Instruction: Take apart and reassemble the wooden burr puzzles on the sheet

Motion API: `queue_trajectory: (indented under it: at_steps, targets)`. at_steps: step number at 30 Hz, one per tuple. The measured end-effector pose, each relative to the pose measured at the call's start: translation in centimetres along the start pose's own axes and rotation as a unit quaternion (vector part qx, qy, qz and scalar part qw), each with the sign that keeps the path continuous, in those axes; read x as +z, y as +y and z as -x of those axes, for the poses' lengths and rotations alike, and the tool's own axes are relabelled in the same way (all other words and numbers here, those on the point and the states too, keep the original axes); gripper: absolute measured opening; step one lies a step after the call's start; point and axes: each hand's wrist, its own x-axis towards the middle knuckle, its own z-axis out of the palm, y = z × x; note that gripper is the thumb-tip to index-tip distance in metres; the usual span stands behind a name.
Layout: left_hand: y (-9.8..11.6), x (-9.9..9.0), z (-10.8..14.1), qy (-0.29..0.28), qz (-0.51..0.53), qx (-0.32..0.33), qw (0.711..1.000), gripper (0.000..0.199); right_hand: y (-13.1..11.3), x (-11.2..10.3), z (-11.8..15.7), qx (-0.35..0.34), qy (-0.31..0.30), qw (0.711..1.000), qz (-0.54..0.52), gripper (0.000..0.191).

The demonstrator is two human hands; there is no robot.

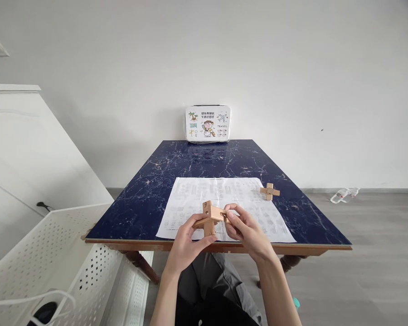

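Above the near edge of a printed paper sheet (187,195), a joined wooden block piece (209,212) is held up, with a dark mark and round holes showing on it. My left hand (187,244) grips its left and lower parts, thumb along the bottom block. My right hand (246,228) pinches the right end of the same piece, thumb and forefinger beside a hole. Whether a smaller part sits between those fingertips is too small to tell. At the sheet's upper right corner lies a second wooden piece (269,191), shaped like a cross.
The blue marbled table (149,181) bears a white cartoon case (208,124) against the wall. White perforated baskets (98,262) and a cabinet (23,149) stand at the left. Clear plastic items (345,195) lie on the floor at the right.
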Motion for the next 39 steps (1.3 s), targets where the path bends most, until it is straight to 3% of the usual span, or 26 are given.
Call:
queue_trajectory:
  at_steps: [13,20,30,34,39]
  targets:
    - [-0.1,0.9,-0.1,-0.032,0.095,0.064,0.993,0.049,0.7,1.4,0.3,0.023,-0.01,0.995,-0.1,0.035]
    - [0.3,0.9,-0.1,0.031,0.047,0.053,0.997,0.038,1.0,2.4,0.7,0.032,-0.014,0.994,-0.102,0.035]
    - [1.3,1.7,0.5,0.037,0.082,0.064,0.994,0.037,1.1,3.7,0.9,0.022,0.012,0.997,-0.072,0.042]
    - [1.1,2.1,0.6,0.047,0.155,0.048,0.986,0.054,1.6,4.1,0.7,0.006,0.035,0.998,-0.053,0.043]
    - [1.5,1.7,0.5,-0.024,0.149,0.104,0.983,0.086,2.2,4.0,0.7,0.002,0.035,0.998,-0.061,0.04]
